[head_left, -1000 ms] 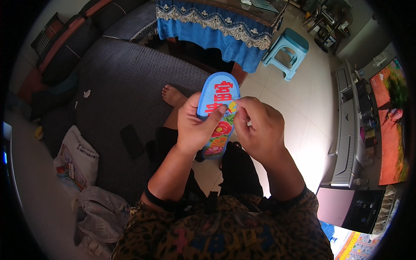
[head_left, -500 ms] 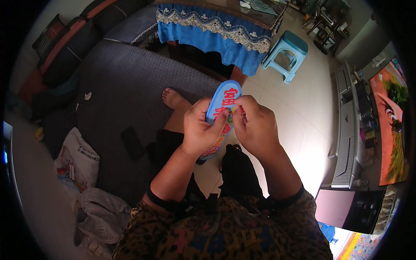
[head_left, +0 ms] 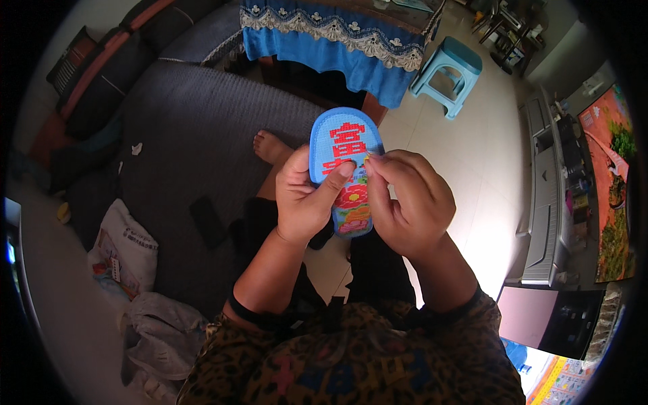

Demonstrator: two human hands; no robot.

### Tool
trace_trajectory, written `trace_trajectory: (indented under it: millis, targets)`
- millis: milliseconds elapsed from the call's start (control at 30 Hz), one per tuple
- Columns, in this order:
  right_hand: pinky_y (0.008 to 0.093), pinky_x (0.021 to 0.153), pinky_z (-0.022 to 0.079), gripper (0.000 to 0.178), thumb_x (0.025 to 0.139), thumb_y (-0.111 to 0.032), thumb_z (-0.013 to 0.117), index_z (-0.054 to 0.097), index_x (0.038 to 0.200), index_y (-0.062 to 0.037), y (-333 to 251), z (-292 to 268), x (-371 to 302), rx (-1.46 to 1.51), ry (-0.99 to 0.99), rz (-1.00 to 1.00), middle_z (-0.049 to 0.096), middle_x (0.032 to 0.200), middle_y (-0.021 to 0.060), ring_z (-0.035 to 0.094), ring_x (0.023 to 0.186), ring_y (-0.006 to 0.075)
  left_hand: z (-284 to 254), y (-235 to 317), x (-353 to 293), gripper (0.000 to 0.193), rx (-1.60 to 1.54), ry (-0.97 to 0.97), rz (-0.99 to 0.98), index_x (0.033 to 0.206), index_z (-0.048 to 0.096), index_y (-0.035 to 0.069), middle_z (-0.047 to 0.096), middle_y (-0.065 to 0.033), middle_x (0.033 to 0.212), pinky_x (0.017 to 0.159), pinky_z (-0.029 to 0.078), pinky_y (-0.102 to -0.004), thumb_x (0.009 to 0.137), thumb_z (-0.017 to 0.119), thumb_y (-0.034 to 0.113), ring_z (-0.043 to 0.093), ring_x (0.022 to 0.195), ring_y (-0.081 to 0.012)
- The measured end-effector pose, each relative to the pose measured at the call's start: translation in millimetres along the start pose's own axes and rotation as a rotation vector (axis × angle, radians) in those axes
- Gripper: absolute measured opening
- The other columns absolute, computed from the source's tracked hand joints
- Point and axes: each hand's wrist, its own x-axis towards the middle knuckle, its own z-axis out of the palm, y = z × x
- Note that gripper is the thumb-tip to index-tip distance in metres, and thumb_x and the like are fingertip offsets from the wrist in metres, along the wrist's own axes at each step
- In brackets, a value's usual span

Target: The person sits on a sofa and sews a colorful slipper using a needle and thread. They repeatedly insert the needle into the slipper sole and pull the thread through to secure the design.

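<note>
A blue-edged embroidered insole [head_left: 342, 138] is held up in front of me, its stitched face toward me. It bears red characters at the wide end and a red flower with green and orange stitching lower down. My left hand [head_left: 305, 196] grips it by the left edge, thumb pressed flat on the face. At the opposite edge my right hand [head_left: 413, 196] is closed in a pinch, thumb and forefinger touching the insole's side. Some yellow shows at those fingertips, too small to name.
A dark sofa [head_left: 202, 128] spreads to the left, with a white bag [head_left: 131, 250] and grey cloth [head_left: 165, 334] on it. Ahead stands a table with a blue lace-trimmed cover [head_left: 324, 50]. A blue stool [head_left: 451, 74] is on the tiled floor; a grey cabinet [head_left: 543, 202] runs along the right.
The insole has turned to face me more squarely, showing more of its wide end. My right hand has shifted slightly right and down, still pinching at the edge. The left keeps its grip.
</note>
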Motion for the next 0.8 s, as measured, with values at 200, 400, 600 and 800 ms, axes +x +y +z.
trace_trajectory:
  millis: [200, 400, 600, 800]
  targets:
    - [0.031, 0.059, 0.054, 0.019, 0.073, 0.004, 0.071, 0.066, 0.091, 0.0051, -4.0, -0.4, -0.6, -0.04, 0.065, -0.084, 0.064, 0.084, 0.0142, 0.065, 0.069, 0.0242, -3.2, 3.2, 1.5, 0.02, -0.079, 0.036, -0.018, 0.108, 0.062, -0.001, 0.07, -0.0089, 0.1, 0.079, 0.053, -0.0264, 0.09, 0.068, 0.003, 0.065, 0.087, -0.0108]
    - [0.031, 0.058, 0.054, 0.021, 0.072, 0.004, 0.07, 0.067, 0.092, 0.0078, -0.4, 2.3, 0.6, 0.0, 0.064, -0.146, 0.064, 0.087, 0.0164, 0.065, 0.069, 0.0244, -4.0, 4.9, 2.2, 0.023, -0.094, -0.003, 0.007, 0.112, 0.061, -0.001, 0.07, -0.0098, 0.103, 0.08, 0.054, -0.0268, 0.09, 0.067, 0.003, 0.066, 0.09, -0.012]
    - [0.03, 0.056, 0.054, 0.021, 0.072, 0.004, 0.069, 0.067, 0.093, 0.0086, -1.0, 2.0, 1.7, -0.011, 0.054, -0.16, 0.063, 0.088, 0.0164, 0.065, 0.068, 0.0231, -3.4, 6.9, 1.4, 0.023, -0.096, -0.004, 0.006, 0.112, 0.061, -0.001, 0.07, -0.0097, 0.103, 0.08, 0.053, -0.0263, 0.09, 0.067, 0.004, 0.066, 0.09, -0.0119]
    - [0.0295, 0.055, 0.053, 0.02, 0.073, 0.003, 0.069, 0.067, 0.093, 0.0084, -0.7, 4.0, 3.7, -0.021, 0.054, -0.159, 0.063, 0.088, 0.016, 0.065, 0.067, 0.0227, -4.1, 7.0, 1.7, 0.023, -0.099, -0.006, 0.011, 0.111, 0.061, -0.001, 0.07, -0.0095, 0.102, 0.079, 0.053, -0.0259, 0.09, 0.067, 0.004, 0.066, 0.089, -0.0113]
